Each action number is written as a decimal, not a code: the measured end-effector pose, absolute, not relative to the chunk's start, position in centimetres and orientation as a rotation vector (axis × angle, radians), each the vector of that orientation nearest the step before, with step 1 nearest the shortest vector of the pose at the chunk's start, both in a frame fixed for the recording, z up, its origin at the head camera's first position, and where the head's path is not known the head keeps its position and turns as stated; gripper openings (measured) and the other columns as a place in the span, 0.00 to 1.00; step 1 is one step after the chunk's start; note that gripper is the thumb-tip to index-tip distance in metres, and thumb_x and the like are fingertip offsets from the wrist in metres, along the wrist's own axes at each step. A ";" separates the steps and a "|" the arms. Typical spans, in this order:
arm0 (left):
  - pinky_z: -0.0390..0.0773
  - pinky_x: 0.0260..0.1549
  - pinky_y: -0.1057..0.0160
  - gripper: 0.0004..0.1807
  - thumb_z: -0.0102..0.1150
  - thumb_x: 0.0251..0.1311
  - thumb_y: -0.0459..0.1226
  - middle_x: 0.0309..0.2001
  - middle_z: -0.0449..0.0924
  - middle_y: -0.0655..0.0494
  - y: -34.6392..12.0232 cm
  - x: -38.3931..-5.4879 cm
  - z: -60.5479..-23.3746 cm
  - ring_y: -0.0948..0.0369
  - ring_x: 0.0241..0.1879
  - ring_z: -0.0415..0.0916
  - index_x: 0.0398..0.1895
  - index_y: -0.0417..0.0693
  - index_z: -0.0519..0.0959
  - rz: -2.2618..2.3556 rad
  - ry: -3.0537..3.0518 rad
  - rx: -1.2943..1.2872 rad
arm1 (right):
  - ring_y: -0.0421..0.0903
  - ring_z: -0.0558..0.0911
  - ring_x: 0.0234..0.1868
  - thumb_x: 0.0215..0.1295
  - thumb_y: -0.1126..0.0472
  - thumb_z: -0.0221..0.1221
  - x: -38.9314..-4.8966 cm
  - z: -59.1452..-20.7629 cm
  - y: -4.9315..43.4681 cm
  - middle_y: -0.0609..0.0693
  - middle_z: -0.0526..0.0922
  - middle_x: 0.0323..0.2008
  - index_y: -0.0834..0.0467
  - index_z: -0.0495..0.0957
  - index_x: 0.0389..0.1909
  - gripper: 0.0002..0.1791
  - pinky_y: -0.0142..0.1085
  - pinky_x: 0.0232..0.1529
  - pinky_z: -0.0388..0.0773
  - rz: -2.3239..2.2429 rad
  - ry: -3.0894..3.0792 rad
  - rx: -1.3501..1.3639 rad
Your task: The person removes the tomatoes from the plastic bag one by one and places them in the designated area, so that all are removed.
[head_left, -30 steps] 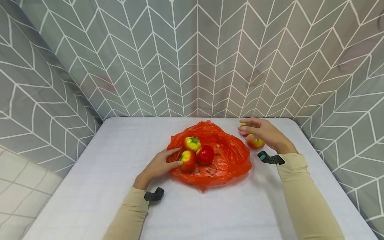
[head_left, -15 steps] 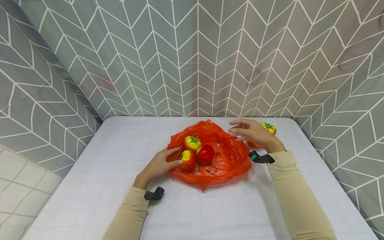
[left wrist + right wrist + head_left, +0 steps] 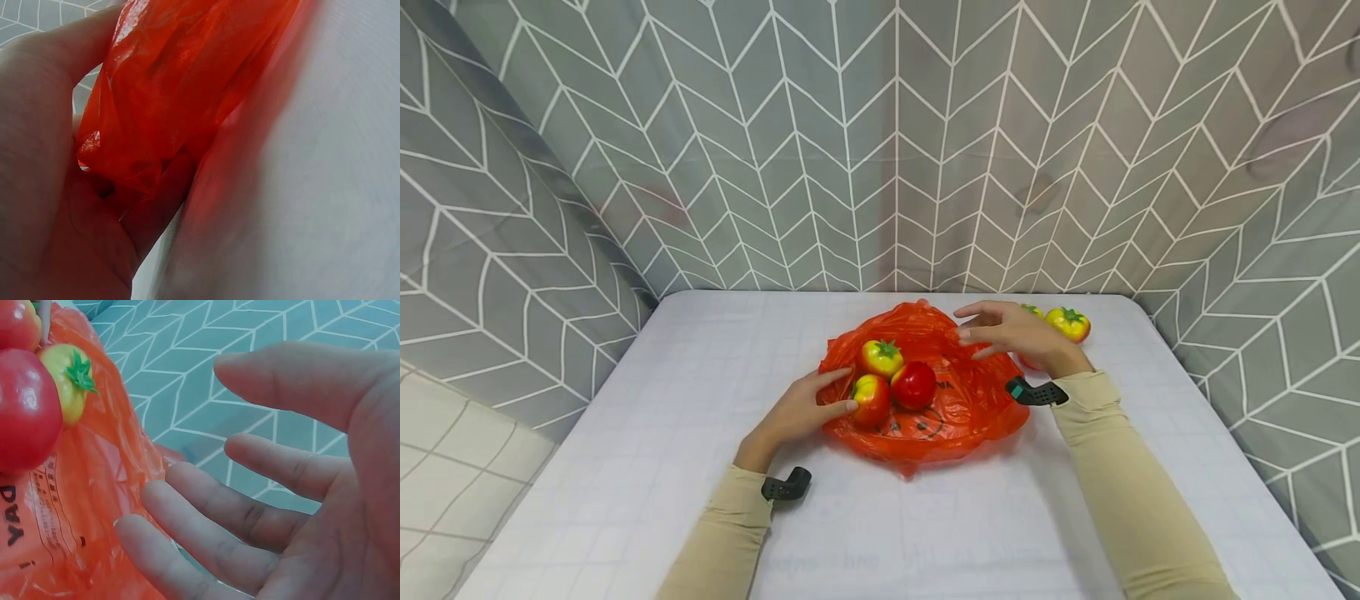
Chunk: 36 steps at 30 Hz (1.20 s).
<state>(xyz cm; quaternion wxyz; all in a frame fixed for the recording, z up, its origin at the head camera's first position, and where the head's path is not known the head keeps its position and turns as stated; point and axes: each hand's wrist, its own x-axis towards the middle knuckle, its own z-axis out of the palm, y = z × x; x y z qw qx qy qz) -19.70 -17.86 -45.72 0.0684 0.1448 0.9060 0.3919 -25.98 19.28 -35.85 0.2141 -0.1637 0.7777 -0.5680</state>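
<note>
a person's left hand (image 3: 801,408) holds the left rim of a crinkled, translucent red plastic bag (image 3: 966,404) between thumb and fingers on a white-covered bench (image 3: 700,358). the right hand (image 3: 1011,329), its grip released and fingers apart, hovers by the bag's far right edge. inside the bag, a round yellow tomato with green leaves (image 3: 878,361), a glossy red ball-shaped fruit (image 3: 914,386) and a red-and-yellow round fruit (image 3: 872,402) cluster at left; a green-topped yellow-and-red tomato (image 3: 1069,325) sits beyond the right wrist.
</note>
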 end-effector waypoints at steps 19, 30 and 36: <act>0.56 0.69 0.36 0.41 0.63 0.57 0.63 0.71 0.67 0.46 -18.0 -19.9 -45.9 0.43 0.72 0.57 0.72 0.58 0.71 1.166 2.718 0.418 | 0.70 0.74 0.59 0.67 0.58 0.66 -26.5 -36.6 16.7 0.70 0.72 0.63 0.65 0.68 0.68 0.33 0.57 0.56 0.77 -1.517 2.084 -0.499; 0.57 0.68 0.36 0.40 0.62 0.59 0.62 0.71 0.67 0.47 -18.2 -20.0 -45.8 0.44 0.72 0.58 0.72 0.58 0.71 1.178 2.708 0.427 | 0.69 0.76 0.56 0.69 0.58 0.64 -26.8 -37.0 15.8 0.68 0.73 0.62 0.65 0.67 0.69 0.32 0.55 0.54 0.79 -1.388 2.110 -0.583; 0.57 0.69 0.38 0.39 0.62 0.60 0.62 0.71 0.67 0.47 -18.2 -20.1 -46.0 0.44 0.72 0.59 0.72 0.59 0.71 1.164 2.708 0.434 | 0.66 0.78 0.53 0.68 0.56 0.64 -26.8 -37.6 15.7 0.67 0.75 0.59 0.64 0.67 0.70 0.33 0.55 0.53 0.80 -1.339 2.117 -0.581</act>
